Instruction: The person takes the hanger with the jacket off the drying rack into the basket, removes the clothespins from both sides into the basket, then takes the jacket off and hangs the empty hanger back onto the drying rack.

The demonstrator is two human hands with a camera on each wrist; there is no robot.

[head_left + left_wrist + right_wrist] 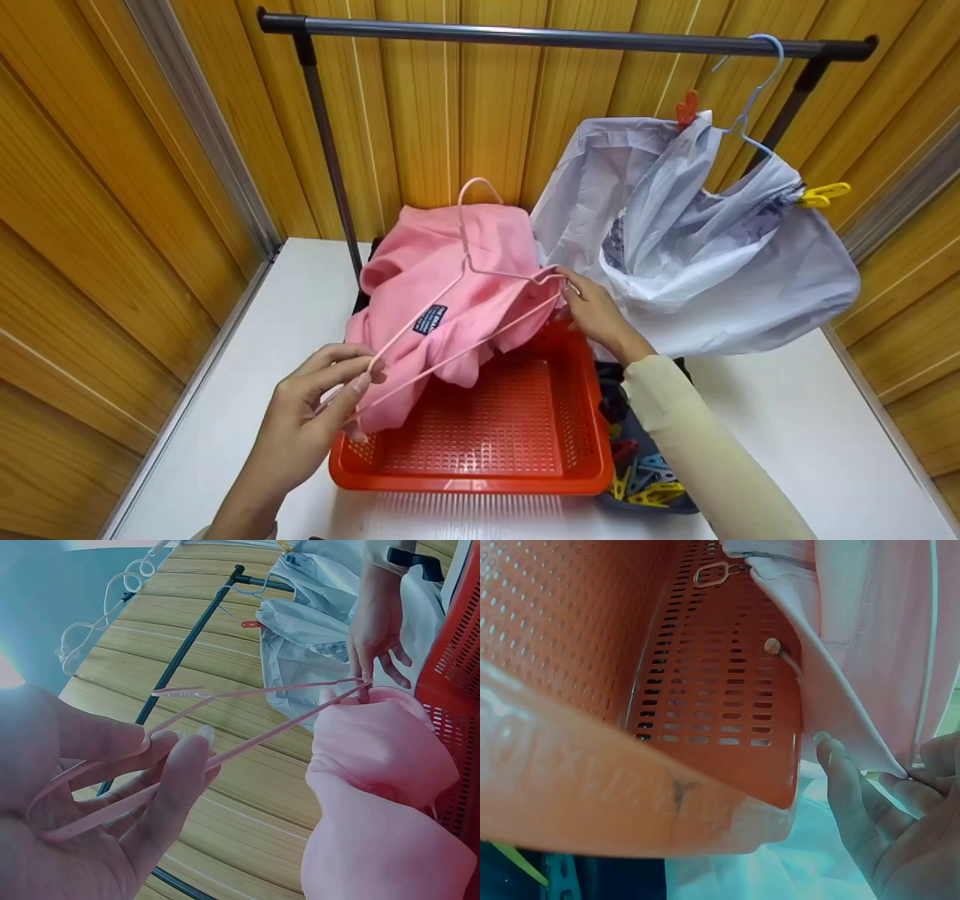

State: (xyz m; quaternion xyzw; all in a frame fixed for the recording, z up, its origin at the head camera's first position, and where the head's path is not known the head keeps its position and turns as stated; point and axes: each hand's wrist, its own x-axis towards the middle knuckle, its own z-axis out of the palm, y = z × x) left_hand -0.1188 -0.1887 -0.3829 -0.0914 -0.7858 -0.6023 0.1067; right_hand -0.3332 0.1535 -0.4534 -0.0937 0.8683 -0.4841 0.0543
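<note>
A pink sweatshirt (416, 281) with a dark label (429, 319) lies bunched over the back of the red basket (472, 484). In front of it a thin pink clothes hanger (466, 259) slants, its hook pointing up. My left hand (311, 409) holds the hanger's left end between thumb and fingers; in the left wrist view the hanger's corner loops against the palm. My right hand (600, 311) pinches the sweatshirt's edge together with the hanger's right end. A zipper (784, 561) and a drawstring tip (772, 646) show on the cloth in the right wrist view.
A dark rail (525, 36) spans the back. From it hangs a whitish garment (675, 247) on a blue hanger (750, 112), with a red clip (686, 109) and a yellow clip (823, 195). A bin of clothespins (652, 480) stands right of the basket. Wood-panelled walls surround the white table (247, 360).
</note>
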